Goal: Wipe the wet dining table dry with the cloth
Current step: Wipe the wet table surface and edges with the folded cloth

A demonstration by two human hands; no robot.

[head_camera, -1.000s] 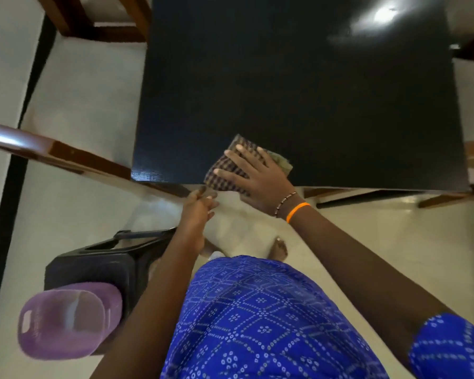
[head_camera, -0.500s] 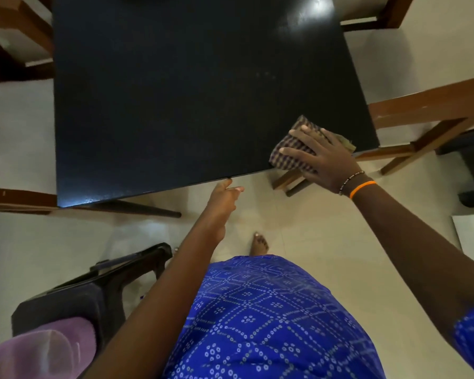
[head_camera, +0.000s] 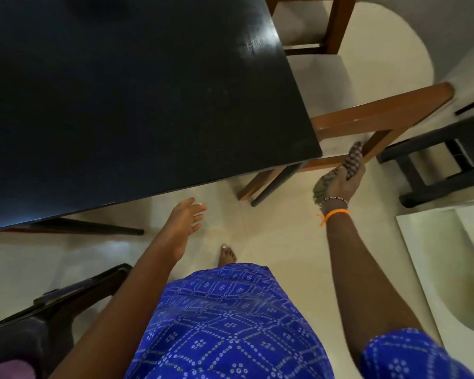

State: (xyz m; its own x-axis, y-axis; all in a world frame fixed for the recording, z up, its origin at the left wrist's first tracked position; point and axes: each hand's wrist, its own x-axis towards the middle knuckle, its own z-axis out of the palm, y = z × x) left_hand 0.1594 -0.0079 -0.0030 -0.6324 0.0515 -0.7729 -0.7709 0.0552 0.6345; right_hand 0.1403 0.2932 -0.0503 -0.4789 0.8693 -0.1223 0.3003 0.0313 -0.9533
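1. The black dining table (head_camera: 137,99) fills the upper left of the head view, its top dark and even, with a pale sheen near the far right corner; no pooled water or clear streaks can be made out, though the gloss makes small damp patches hard to rule out.

2. A wooden chair (head_camera: 378,116) stands just beside the table's right edge, and a dark stool (head_camera: 433,160) sits near it on the pale floor (head_camera: 271,242); another dark chair (head_camera: 66,302) is at the lower left.

3. A person in a blue patterned garment (head_camera: 230,324) stands at the table's near right corner, one bare foot (head_camera: 227,257) on the floor.

4. The right hand (head_camera: 342,179) is off the table, beyond its near right corner, fingers curled round the bunched checked cloth (head_camera: 349,162), which touches no part of the tabletop.

5. The left hand (head_camera: 188,214) hangs below the near edge, fingers loosely spread, holding nothing and apart from the table.

6. Judgement: with the cloth clear of the corner and the surface looking uniform, the wiping seems close to finished or between passes; any remaining work would be a check of the far side, which the view shows only dimly.
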